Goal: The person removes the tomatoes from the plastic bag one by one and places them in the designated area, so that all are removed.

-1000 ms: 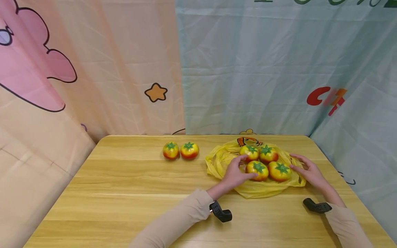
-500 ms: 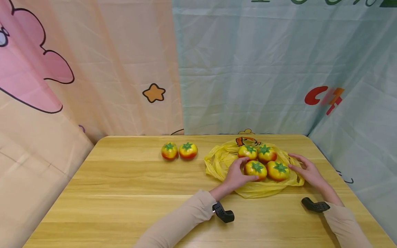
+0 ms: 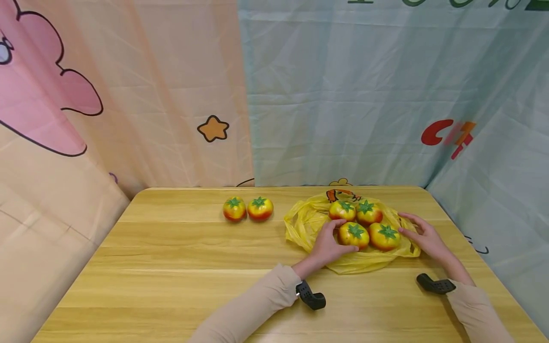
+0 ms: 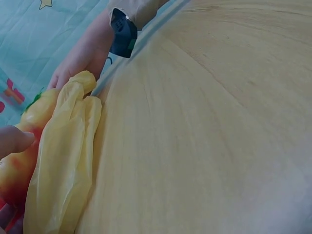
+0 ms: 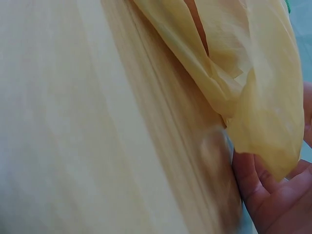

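In the head view a yellow plastic bag [image 3: 306, 221] lies spread on the table, with several yellow-red tomatoes on it. My left hand [image 3: 328, 245] curves round the front-left tomato [image 3: 353, 234], thumb at its near side and a finger at its far side. In the left wrist view the thumb [image 4: 19, 140] lies against a tomato. My right hand [image 3: 426, 238] sits at the bag's right edge, fingers extended, its thumb by the front-right tomato [image 3: 384, 237]. The right wrist view has the bag [image 5: 268, 112] partly covering the right fingers. Two tomatoes stand behind the front pair.
Two more tomatoes, one at the left [image 3: 234, 209] and one beside it [image 3: 260, 209], stand near the back edge of the wooden table [image 3: 171, 267]. A printed curtain [image 3: 334, 95] hangs right behind the table.
My left hand has shifted slightly to the right and nearer, closer round the front-left tomato. The head view has moved a little. The right hand and the tomatoes show hardly any movement.
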Motion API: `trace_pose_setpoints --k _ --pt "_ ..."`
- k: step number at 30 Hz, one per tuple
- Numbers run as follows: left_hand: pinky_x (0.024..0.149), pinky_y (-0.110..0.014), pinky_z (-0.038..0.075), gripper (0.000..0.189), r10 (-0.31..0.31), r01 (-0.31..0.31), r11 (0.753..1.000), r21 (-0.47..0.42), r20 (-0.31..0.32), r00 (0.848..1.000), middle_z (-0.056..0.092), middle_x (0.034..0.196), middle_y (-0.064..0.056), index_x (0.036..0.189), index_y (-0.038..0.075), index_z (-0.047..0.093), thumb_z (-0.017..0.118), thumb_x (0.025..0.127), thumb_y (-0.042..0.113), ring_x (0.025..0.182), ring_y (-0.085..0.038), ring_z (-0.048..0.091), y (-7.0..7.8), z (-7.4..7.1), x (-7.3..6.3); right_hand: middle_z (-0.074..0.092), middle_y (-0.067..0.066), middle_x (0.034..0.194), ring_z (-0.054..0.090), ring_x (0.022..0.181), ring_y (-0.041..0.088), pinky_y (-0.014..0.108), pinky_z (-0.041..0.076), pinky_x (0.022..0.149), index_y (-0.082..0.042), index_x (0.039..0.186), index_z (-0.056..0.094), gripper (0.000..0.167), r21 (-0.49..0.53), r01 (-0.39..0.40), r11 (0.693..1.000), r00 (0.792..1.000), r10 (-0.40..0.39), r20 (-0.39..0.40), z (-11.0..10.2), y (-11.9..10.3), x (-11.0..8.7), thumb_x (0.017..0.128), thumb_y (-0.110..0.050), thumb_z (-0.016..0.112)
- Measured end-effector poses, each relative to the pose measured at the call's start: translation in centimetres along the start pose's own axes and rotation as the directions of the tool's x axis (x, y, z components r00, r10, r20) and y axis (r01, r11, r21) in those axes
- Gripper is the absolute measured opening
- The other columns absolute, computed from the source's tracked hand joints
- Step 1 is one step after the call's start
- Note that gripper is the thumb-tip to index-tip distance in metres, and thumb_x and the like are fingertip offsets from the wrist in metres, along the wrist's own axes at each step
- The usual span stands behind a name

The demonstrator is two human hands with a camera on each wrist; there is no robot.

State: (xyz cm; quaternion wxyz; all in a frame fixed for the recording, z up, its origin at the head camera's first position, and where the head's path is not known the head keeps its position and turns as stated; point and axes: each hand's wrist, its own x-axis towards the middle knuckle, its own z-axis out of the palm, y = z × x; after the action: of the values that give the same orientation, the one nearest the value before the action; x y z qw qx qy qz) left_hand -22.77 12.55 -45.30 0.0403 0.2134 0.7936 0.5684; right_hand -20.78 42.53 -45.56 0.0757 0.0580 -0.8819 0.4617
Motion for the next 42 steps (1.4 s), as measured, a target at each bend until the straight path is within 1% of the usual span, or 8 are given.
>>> trace_pose_setpoints --k 2,5,11,16,23,27,34,42 --pt "0.097 -0.022 0.045 0.066 0.008 -0.008 1.000 -0.002 -0.008 1.000 0.057 0.122 -0.005 0.128 0.009 0.055 0.085 0.070 0.019 0.111 -0.014 0.053 -0.01 0.04 -0.01 0.036 -0.037 0.124 0.014 0.139 0.050 0.034 0.016 0.121 0.005 0.142 0.037 0.054 0.022 -0.006 1.000 1.000 0.006 0.006 0.00 -0.14 0.00 0.097 -0.018 0.056" --pt "0.097 -0.022 0.045 0.066 0.013 -0.013 1.000 -0.011 -0.016 1.000 0.058 0.121 -0.006 0.127 0.008 0.055 0.086 0.069 0.018 0.111 -0.014 0.054 0.00 0.08 -0.04 0.036 -0.034 0.126 0.010 0.140 0.050 0.066 0.008 0.111 0.005 0.142 0.036 0.055 0.051 -0.023 0.998 1.000 0.022 0.015 -0.01 -0.41 -0.05 0.098 -0.020 0.056" --pt "0.097 -0.022 0.046 0.065 0.020 -0.020 1.000 -0.010 -0.017 1.000 0.059 0.120 -0.005 0.126 0.008 0.056 0.086 0.069 0.017 0.110 -0.013 0.055 -0.06 0.10 -0.15 0.036 -0.035 0.126 0.008 0.146 0.039 0.066 0.006 0.112 0.002 0.143 0.036 0.055 0.062 -0.039 0.997 0.999 0.037 0.026 0.03 -0.65 -0.14 0.098 -0.022 0.055" --pt "0.098 -0.023 0.046 0.065 0.018 -0.018 1.000 -0.024 -0.006 1.000 0.060 0.120 -0.005 0.126 0.008 0.055 0.085 0.070 0.017 0.112 -0.013 0.056 -0.06 0.09 -0.11 0.038 -0.032 0.128 0.006 0.143 0.045 0.069 0.005 0.109 0.003 0.143 0.036 0.054 0.087 -0.020 0.996 0.999 0.018 0.027 0.04 -0.63 -0.17 0.098 -0.019 0.055" --pt "0.097 -0.021 0.046 0.065 0.012 -0.011 0.999 -0.038 0.004 1.000 0.060 0.122 -0.005 0.127 0.009 0.053 0.085 0.070 0.016 0.111 -0.013 0.057 -0.04 0.16 0.02 0.038 -0.033 0.128 0.011 0.148 0.022 0.050 0.008 0.120 0.003 0.143 0.036 0.053 0.058 -0.004 0.998 1.000 0.003 0.013 0.07 -0.33 -0.23 0.098 -0.018 0.055" --pt "0.093 -0.019 0.047 0.065 0.014 -0.014 0.999 -0.039 0.001 1.000 0.061 0.120 -0.005 0.126 0.010 0.054 0.086 0.069 0.015 0.107 -0.012 0.058 -0.11 0.19 0.03 0.039 -0.032 0.129 0.010 0.147 0.033 0.056 0.006 0.118 0.000 0.144 0.037 0.053 0.054 -0.012 0.998 1.000 0.011 0.016 0.07 -0.47 -0.26 0.098 -0.019 0.055" --pt "0.090 -0.018 0.047 0.063 -0.007 0.008 0.999 -0.041 0.018 1.000 0.060 0.120 -0.004 0.124 0.011 0.054 0.086 0.070 0.016 0.103 -0.011 0.058 0.10 -0.08 0.15 0.043 -0.003 0.146 0.010 0.142 0.048 0.069 0.007 0.110 -0.005 0.144 0.040 0.051 0.053 -0.011 0.999 1.000 0.010 0.019 0.08 -0.55 -0.10 0.098 -0.019 0.056" --pt "0.091 -0.019 0.047 0.063 -0.018 0.020 0.999 -0.038 0.036 0.999 0.060 0.122 -0.003 0.125 0.011 0.054 0.085 0.071 0.017 0.103 -0.010 0.058 0.35 -0.43 -0.02 0.038 -0.035 0.125 0.012 0.146 0.032 0.067 0.006 0.111 0.005 0.142 0.037 0.052 0.049 0.010 0.999 1.000 -0.010 0.011 0.19 -0.22 -0.14 0.098 -0.017 0.055"
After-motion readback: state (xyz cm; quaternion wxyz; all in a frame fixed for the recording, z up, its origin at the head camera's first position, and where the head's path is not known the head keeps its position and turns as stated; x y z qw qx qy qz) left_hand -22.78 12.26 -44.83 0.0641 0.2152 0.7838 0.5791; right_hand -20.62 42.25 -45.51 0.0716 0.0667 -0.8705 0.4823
